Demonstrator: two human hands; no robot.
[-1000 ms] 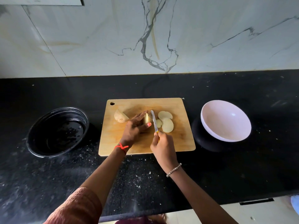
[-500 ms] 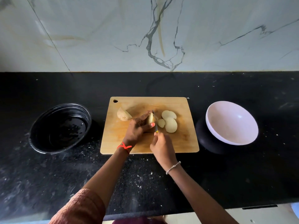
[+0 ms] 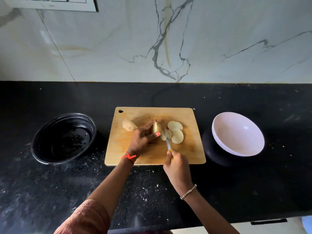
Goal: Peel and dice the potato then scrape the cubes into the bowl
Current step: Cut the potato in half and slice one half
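wooden board (image 3: 143, 156) mid-counter. left hand (image 3: 141, 141) clamps potato piece (image 3: 156, 128) at board centre, fingers curled round it. right hand (image 3: 177, 168) wrapped round knife (image 3: 167, 141) handle near front edge; blade now drawn clear of piece, fresh slice (image 3: 163, 135) fallen beside slices (image 3: 176, 134) right of centre. slicing ongoing; dicing pending, white bowl (image 3: 236, 134) beyond right edge empty.

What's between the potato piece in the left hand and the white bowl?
In the head view: the knife, then flat potato slices, then bare board.
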